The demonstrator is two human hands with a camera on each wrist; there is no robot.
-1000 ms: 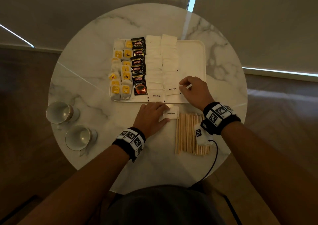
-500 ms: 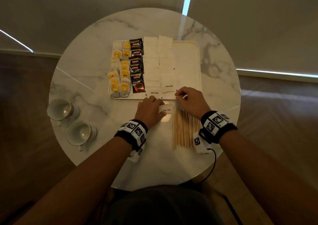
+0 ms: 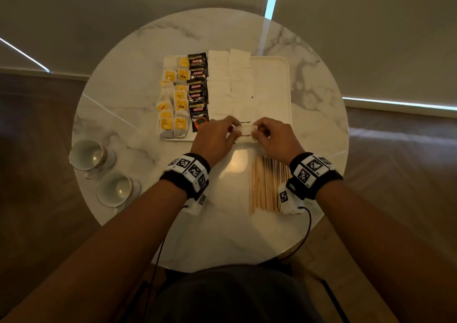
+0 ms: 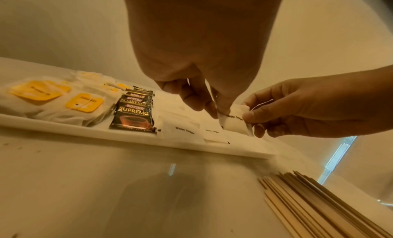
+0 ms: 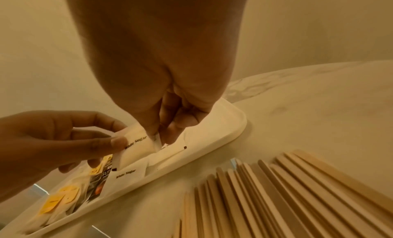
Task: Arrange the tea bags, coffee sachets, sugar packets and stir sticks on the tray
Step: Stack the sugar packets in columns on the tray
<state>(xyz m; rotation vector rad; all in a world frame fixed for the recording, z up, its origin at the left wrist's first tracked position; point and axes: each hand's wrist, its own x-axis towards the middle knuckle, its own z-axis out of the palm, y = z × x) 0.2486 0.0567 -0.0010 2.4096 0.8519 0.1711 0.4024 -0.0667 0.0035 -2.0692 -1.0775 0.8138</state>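
Note:
A white tray [image 3: 272, 85] lies on a round marble table. It holds tea bags [image 3: 173, 100] with yellow tags at the left, black coffee sachets [image 3: 197, 90], then two rows of white sugar packets [image 3: 230, 80]. Both hands hold one sugar packet [image 3: 243, 133] just above the tray's near edge. My left hand [image 3: 215, 137] pinches its left end and my right hand [image 3: 272, 137] pinches its right end. The wrist views show the same sugar packet [image 4: 234, 120] [image 5: 136, 145] lifted over the packets lying flat. Wooden stir sticks [image 3: 265, 184] lie in a flat bundle on the table near my right wrist.
Two white cups [image 3: 86, 154] [image 3: 113, 189] stand at the table's left edge. The right part of the tray is bare. The table edge [image 3: 247, 265] runs close to my body.
My left hand lifted the sugar packet off the table toward the tray. My right hand came across and took its other end.

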